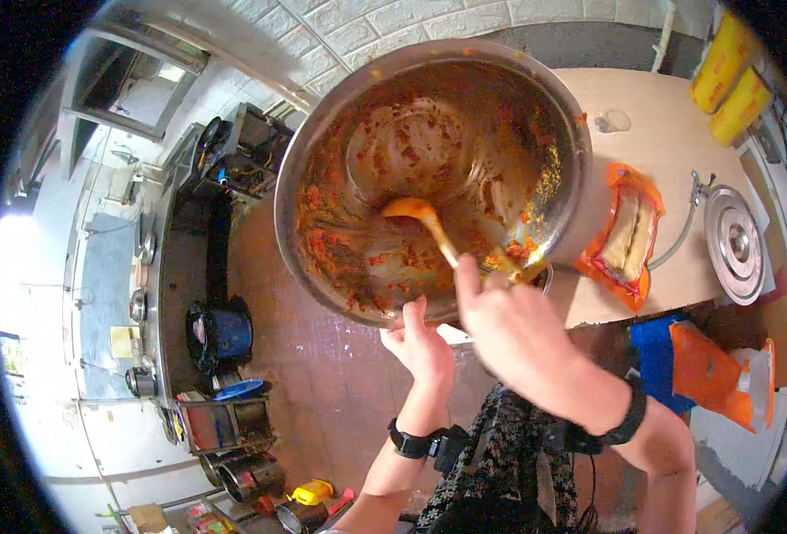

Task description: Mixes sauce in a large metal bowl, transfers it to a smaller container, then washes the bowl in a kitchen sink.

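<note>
A large metal basin (288,180), its inside smeared with red-brown sauce and bits of chili-like paste, is tilted before me. My left hand (423,347) grips its near rim, with the thumb over the edge. My right hand (527,340) is closed around the pale handle of a ladle (415,209). The ladle's orange-stained head is inside the basin, against or just above the wall; I cannot tell which. Thicker red and yellow residue lies along the basin's right side. A yellowish strip beside my right fingers is partly hidden by them.
On the tan tabletop (664,100) are an orange package (627,233), a hose (684,230) and a round metal lid (737,243). Blue and orange bags (710,377) stand below. A black-lined bin (223,337) and metal pots (253,477) are on the left across the reddish floor (327,394).
</note>
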`<move>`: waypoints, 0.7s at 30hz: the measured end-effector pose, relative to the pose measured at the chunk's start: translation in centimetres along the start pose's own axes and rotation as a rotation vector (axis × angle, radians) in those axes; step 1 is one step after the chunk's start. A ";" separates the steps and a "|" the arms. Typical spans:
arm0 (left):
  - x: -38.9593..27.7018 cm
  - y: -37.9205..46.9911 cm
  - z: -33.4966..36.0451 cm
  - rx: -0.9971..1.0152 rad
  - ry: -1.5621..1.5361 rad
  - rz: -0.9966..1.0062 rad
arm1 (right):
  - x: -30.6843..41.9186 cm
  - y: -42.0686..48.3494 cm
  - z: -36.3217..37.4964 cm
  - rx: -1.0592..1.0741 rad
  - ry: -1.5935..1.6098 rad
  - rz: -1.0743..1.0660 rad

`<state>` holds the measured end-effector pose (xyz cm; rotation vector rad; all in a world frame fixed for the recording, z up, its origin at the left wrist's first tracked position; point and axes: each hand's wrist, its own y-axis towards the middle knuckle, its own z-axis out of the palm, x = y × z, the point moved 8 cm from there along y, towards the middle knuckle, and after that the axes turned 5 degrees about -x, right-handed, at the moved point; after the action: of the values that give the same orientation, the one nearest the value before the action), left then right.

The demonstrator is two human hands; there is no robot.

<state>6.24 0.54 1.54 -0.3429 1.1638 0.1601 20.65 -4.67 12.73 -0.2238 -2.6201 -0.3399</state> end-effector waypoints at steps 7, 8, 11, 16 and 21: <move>-1.5 -0.4 -0.3 -0.067 0.041 -0.011 | -3.6 1.3 -6.1 -0.445 -0.077 0.113; -1.3 -0.4 -0.1 -0.039 0.041 -0.022 | -3.2 1.7 -5.7 -0.425 -0.105 0.111; -0.6 -1.1 0.6 0.009 0.051 -0.063 | -1.3 2.6 -4.0 -0.475 -0.127 -0.009; -0.6 -1.9 1.3 0.043 0.004 -0.137 | -1.0 1.7 -0.2 -0.262 0.215 -0.013; -0.7 -1.9 0.4 -0.027 0.040 -0.077 | -4.0 -0.4 -3.5 -0.386 0.716 0.333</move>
<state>6.88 -1.11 2.68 -0.4160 1.1869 0.1020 25.63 -6.40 13.69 -0.5451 -1.7638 -0.6629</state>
